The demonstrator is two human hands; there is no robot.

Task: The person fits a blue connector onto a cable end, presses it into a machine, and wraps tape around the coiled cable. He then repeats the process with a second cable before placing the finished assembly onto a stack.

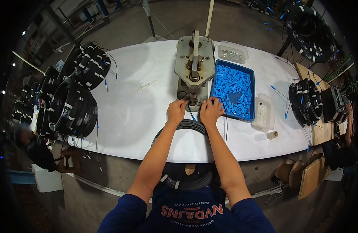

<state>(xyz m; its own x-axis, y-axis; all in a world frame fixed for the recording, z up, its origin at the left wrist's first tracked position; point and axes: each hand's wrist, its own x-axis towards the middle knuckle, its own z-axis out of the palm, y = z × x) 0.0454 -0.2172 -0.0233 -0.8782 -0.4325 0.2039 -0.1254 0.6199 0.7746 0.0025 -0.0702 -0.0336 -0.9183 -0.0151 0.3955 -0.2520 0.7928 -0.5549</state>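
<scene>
A metal hand press (195, 64) stands on the white table, its ram pointing down at a small die. At the left of the die, my left hand (176, 111) is closed in a pinch on a thin black cable (182, 94). My right hand (211, 110) pinches the cable at the right of the die, with more cable looping down past its outer side. What lies exactly between the fingertips is too small to make out. A blue connector (193, 116) shows between my wrists. Below them, a coil of black cable (190, 125) hangs over the table edge towards my lap.
Right of the press sit a blue tray (253, 97) of small blue connectors, a clear tub (241, 56) of small parts, another clear tub (264, 112) and a small roll (272, 134). Cable coils (76, 108) crowd the left; more coils (306, 101) lie right. People work at both sides.
</scene>
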